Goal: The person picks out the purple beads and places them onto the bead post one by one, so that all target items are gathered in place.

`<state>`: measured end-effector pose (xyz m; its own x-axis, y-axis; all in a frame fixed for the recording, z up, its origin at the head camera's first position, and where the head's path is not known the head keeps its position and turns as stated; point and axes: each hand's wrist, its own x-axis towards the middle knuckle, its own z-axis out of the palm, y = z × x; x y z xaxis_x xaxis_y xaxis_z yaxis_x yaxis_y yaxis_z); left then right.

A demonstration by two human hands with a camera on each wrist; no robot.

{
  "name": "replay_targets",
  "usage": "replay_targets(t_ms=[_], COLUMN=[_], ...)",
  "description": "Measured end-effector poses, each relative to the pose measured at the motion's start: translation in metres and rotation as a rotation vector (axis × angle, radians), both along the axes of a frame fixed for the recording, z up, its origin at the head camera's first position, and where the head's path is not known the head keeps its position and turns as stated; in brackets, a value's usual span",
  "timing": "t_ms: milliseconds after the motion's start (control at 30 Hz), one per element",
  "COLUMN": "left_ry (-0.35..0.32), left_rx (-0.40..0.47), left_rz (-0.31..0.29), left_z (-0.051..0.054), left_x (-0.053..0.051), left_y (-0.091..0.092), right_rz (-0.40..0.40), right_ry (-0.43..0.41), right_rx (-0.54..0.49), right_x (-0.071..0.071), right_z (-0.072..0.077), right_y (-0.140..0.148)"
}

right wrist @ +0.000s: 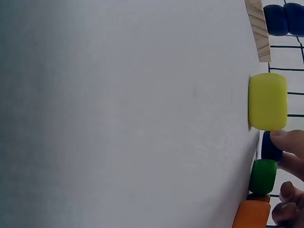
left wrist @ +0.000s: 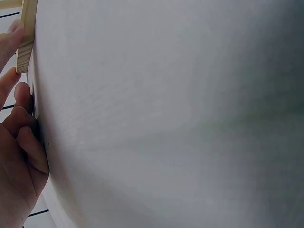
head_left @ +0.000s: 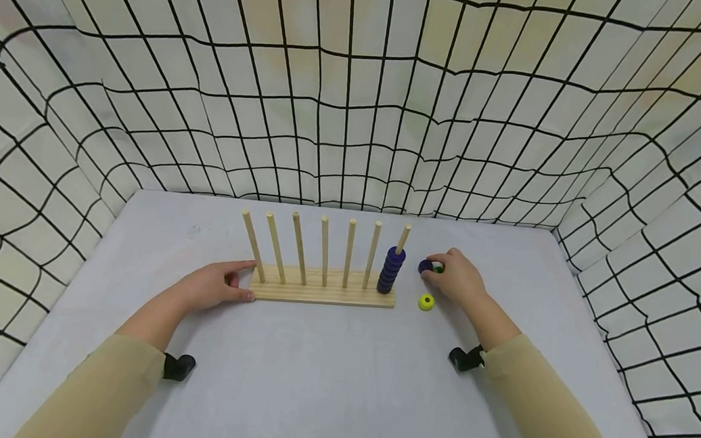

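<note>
A pale wooden peg board (head_left: 326,298) with a row of several upright pegs lies on the white surface. My left hand (head_left: 208,286) holds its left end, thumb at the front corner and index finger at the back. Several dark blue beads (head_left: 390,271) are stacked on the rightmost peg; the other pegs are bare. Right of the board, my right hand (head_left: 459,279) pinches another dark blue bead (head_left: 425,268) between thumb and fingers, low by the surface. A green bead (right wrist: 263,176) sits beside it, partly hidden in the head view. Nearer me lies a yellow bead (head_left: 427,302).
In the right wrist view an orange bead (right wrist: 251,214) lies past the green one, under the right hand; the head view hides it. Black netting (head_left: 346,103) over white walls encloses the white table (head_left: 315,379) at the back and sides.
</note>
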<state>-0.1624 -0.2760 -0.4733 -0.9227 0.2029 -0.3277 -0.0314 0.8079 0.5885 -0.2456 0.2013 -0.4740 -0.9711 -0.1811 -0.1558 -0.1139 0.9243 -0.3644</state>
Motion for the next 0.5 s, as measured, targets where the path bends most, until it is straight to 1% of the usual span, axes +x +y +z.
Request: replay_targets(t_ms=[300,500], left_ry=[-0.006,-0.007], left_rx=[0.003,0.003], left_rz=[0.000,-0.002], left_z=[0.000,0.000], left_x=[-0.001,-0.001], left_y=[-0.001,0.000], right_rz=[-0.011,-0.018], right_ry=[-0.003,0.006], right_rx=[-0.021,-0.048], right_x=[0.004,0.009], right_z=[0.006,0.012], right_y=[-0.001,-0.002])
